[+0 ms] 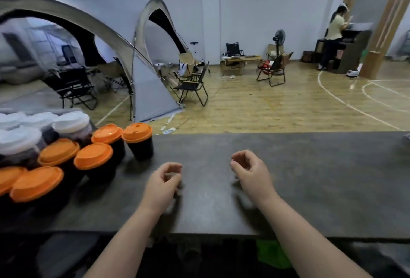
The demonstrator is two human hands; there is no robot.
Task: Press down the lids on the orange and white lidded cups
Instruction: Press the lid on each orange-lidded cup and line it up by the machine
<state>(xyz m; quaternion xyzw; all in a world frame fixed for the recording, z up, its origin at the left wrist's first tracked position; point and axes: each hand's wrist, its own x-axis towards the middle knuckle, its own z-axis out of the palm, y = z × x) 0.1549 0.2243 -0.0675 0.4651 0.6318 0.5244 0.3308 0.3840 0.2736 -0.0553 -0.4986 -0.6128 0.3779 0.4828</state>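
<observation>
Both hands hold nothing. The left hand (165,180) and right hand (249,170) have fingers loosely curled, thumb close to the fingertips. Neither touches a cup. Can't tell whether they rest on the surface or hang just above it.

Surroundings, big to small:
- Grey dome tent (88,22) fills the left background, arched openings, dark seats inside.
- Wood court floor (277,104) with white painted lines.
- Dark grey table (310,178) spans the foreground; both forearms cross its near edge.
- Wooden pillar (386,22) leaning at far right.
- Folding chairs (193,84) beside the tent, more near a low wooden table (240,59) at the back wall.
- Person (334,33) standing at a dark cabinet, far right.
- Pedestal fan (278,38) behind the chairs.
- Green item (273,253) below the table's near edge, blurred.

Task items are all clustered at the table's left end, well left of the right hand and near the left hand but apart from it.
- Orange-lidded cups (137,140): six lids visible, staggered rows, dark bodies, upright. The rightmost one shows a sip hole on top. The leftmost is cut off by the frame edge.
- White-lidded cups (71,122): several behind the orange ones, at back left, with domed lids and dark contents. Too blurred to count or to judge how the lids sit.
</observation>
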